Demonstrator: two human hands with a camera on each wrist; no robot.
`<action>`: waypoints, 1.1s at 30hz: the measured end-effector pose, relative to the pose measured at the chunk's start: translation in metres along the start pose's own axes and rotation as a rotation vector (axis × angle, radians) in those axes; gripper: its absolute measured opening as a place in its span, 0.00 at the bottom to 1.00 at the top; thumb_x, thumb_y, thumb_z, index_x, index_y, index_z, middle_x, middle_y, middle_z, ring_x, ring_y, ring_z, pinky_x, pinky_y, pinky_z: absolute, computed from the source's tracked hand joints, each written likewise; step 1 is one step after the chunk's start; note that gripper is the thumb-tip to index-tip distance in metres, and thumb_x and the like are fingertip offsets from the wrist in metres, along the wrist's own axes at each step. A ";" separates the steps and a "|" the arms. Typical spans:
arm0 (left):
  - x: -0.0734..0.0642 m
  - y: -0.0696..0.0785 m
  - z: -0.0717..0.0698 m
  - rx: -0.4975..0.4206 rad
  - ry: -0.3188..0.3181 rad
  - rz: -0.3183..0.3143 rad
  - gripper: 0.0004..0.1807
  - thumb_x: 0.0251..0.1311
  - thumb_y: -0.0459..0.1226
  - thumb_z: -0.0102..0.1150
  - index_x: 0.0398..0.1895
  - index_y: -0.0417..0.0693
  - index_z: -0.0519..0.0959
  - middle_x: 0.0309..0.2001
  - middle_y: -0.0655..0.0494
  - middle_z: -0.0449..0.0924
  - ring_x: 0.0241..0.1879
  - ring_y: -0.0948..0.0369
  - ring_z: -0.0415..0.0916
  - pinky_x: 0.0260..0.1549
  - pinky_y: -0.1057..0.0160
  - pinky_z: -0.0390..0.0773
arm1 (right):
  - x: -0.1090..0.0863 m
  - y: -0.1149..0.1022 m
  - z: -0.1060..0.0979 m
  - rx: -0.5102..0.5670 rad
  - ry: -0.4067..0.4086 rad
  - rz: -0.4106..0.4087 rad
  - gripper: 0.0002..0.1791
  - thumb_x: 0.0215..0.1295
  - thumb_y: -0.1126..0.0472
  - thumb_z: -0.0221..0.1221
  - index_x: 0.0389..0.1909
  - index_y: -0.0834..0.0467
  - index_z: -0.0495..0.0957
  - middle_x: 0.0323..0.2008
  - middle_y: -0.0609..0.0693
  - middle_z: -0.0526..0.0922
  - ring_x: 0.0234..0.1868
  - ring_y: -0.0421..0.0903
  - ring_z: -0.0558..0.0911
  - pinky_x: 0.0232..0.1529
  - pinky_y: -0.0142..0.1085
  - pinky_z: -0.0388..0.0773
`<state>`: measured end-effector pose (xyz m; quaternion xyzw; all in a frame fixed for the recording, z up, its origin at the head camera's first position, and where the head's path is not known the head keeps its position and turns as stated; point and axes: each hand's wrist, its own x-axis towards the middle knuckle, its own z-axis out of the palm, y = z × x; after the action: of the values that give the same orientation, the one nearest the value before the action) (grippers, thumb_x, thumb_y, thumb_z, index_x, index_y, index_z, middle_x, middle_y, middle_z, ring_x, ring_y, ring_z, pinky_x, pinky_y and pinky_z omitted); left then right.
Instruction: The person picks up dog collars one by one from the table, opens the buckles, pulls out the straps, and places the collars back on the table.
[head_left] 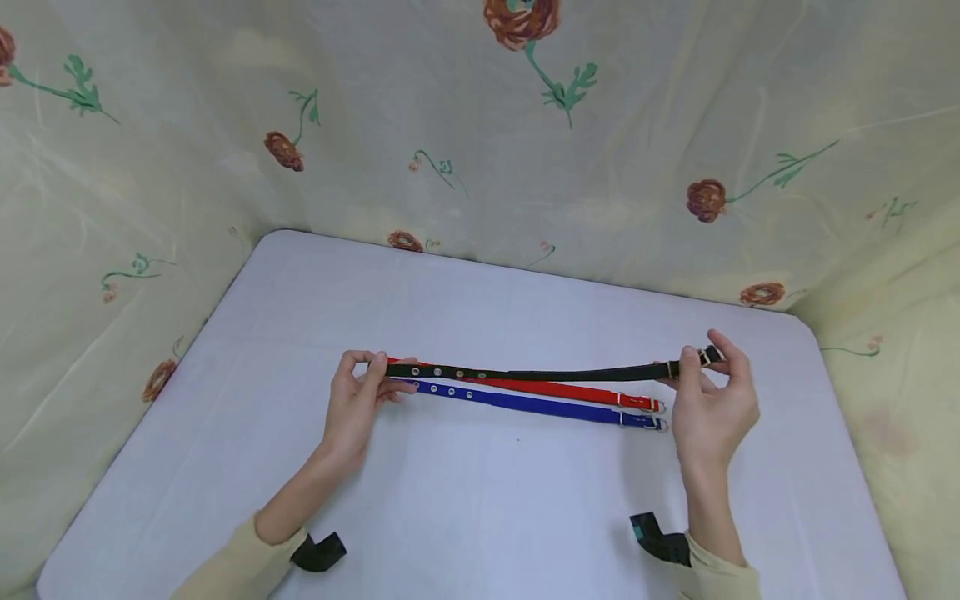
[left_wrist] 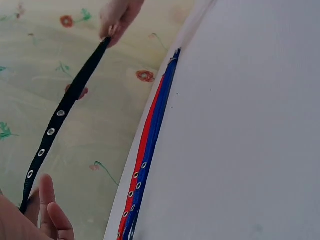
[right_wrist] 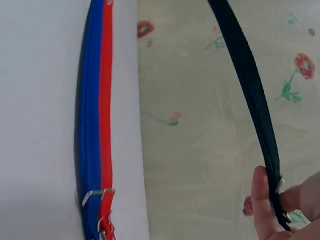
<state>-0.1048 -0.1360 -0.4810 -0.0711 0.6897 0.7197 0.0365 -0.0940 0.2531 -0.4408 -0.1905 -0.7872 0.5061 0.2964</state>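
A black collar strap (head_left: 570, 375) with metal eyelets is stretched between both hands, raised off the table. My left hand (head_left: 356, 408) pinches its eyelet end between thumb and fingers. At the other end, my right hand (head_left: 712, 408) grips the strap beside its metal buckle (head_left: 707, 357). Below it on the table lie a red collar strap (head_left: 555, 388) and a blue collar strap (head_left: 540, 405), side by side, their buckles toward the right. In the left wrist view, the eyelets of the blue strap (left_wrist: 155, 125) run alongside those of the red one.
The white table (head_left: 487, 508) has rounded corners. Behind it and at both sides hangs a pale curtain (head_left: 360, 200) printed with flowers. A black band piece (head_left: 318, 552) sticks out at the left sleeve, another black piece (head_left: 660, 542) at the right sleeve.
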 end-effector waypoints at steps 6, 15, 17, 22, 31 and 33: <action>0.011 0.003 -0.007 0.227 0.036 0.019 0.16 0.85 0.52 0.48 0.54 0.49 0.65 0.33 0.47 0.94 0.39 0.48 0.89 0.43 0.64 0.82 | 0.005 0.015 -0.001 -0.223 -0.027 -0.170 0.19 0.78 0.61 0.62 0.62 0.67 0.82 0.45 0.61 0.83 0.23 0.09 0.74 0.20 0.16 0.67; 0.036 0.003 -0.015 0.446 0.017 0.130 0.16 0.83 0.48 0.54 0.52 0.44 0.69 0.24 0.47 0.90 0.28 0.51 0.86 0.27 0.66 0.67 | 0.016 0.028 -0.001 -0.393 -0.160 -0.078 0.16 0.75 0.57 0.64 0.54 0.64 0.87 0.30 0.63 0.92 0.16 0.15 0.72 0.20 0.23 0.70; 0.043 0.002 -0.017 0.464 0.008 0.158 0.15 0.82 0.46 0.57 0.50 0.43 0.70 0.25 0.45 0.91 0.25 0.54 0.87 0.23 0.67 0.64 | 0.021 0.031 -0.002 -0.395 -0.206 -0.012 0.18 0.75 0.53 0.65 0.54 0.62 0.87 0.31 0.60 0.93 0.16 0.19 0.76 0.26 0.23 0.71; 0.061 0.001 -0.022 0.482 -0.046 0.171 0.14 0.81 0.44 0.59 0.49 0.41 0.71 0.33 0.40 0.93 0.26 0.56 0.90 0.19 0.70 0.64 | 0.033 0.039 -0.003 -0.392 -0.358 0.196 0.25 0.75 0.44 0.66 0.60 0.59 0.85 0.30 0.50 0.93 0.24 0.31 0.88 0.30 0.28 0.74; 0.082 -0.003 -0.022 0.539 -0.075 0.158 0.13 0.80 0.43 0.60 0.48 0.41 0.73 0.38 0.40 0.94 0.28 0.55 0.91 0.35 0.74 0.81 | 0.042 0.049 0.000 -0.547 -0.416 0.207 0.28 0.73 0.38 0.66 0.55 0.60 0.88 0.31 0.53 0.86 0.30 0.49 0.78 0.24 0.37 0.69; 0.084 -0.004 -0.021 0.581 -0.066 0.160 0.13 0.79 0.43 0.61 0.47 0.42 0.74 0.36 0.42 0.94 0.30 0.54 0.92 0.36 0.74 0.79 | 0.043 0.052 0.001 -0.577 -0.423 0.193 0.29 0.72 0.37 0.67 0.53 0.60 0.89 0.31 0.54 0.85 0.31 0.50 0.75 0.24 0.38 0.67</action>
<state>-0.1861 -0.1606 -0.4981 0.0203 0.8686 0.4947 0.0209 -0.1270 0.3001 -0.4765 -0.2309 -0.9198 0.3171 0.0120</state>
